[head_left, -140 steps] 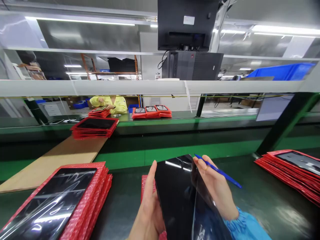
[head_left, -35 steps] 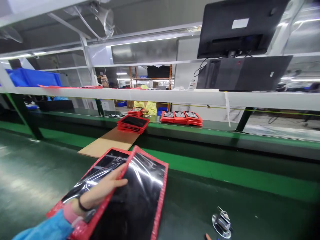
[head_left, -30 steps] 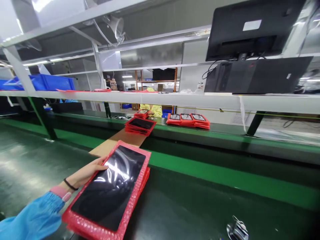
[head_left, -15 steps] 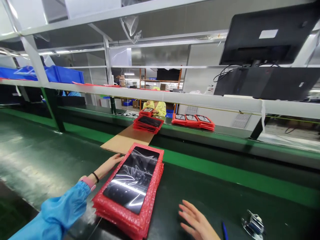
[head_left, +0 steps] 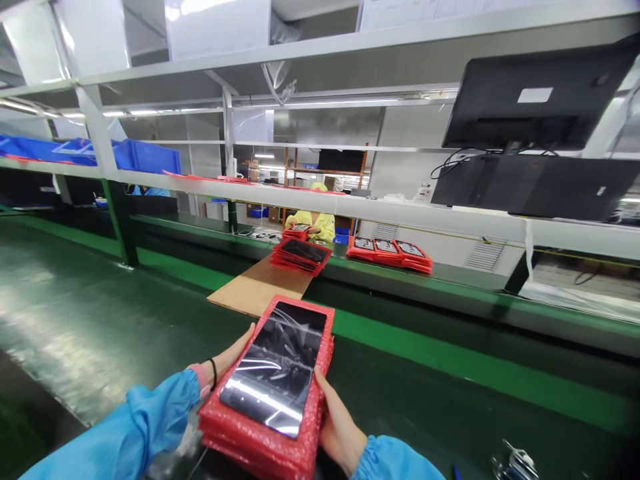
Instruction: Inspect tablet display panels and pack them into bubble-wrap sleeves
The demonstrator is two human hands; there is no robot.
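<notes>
In front of me stands a stack of red bubble-wrap bags (head_left: 213, 421), with a dark glossy screen panel (head_left: 280, 363) lying on top under clear film. My left hand (head_left: 234, 353) grips the stack along its left side, its fingers mostly hidden. On the right side, my right hand (head_left: 336, 420) is closed against the stack, thumb up by the panel's edge and the other fingers out of sight. Whether the stack is lifted off the bench, I cannot tell.
Beyond lies a cardboard sheet (head_left: 250, 288) with another red stack (head_left: 300, 257) at its far end. More red packs (head_left: 390, 253) sit on the raised ledge. A blue pen (head_left: 457, 472) and small metal object (head_left: 515, 461) are at right. A person in yellow (head_left: 325, 227) works opposite.
My right hand has come left from above the bench and taken hold of the stack's right side. My left hand stays at the left side. The view has tilted up slightly.
</notes>
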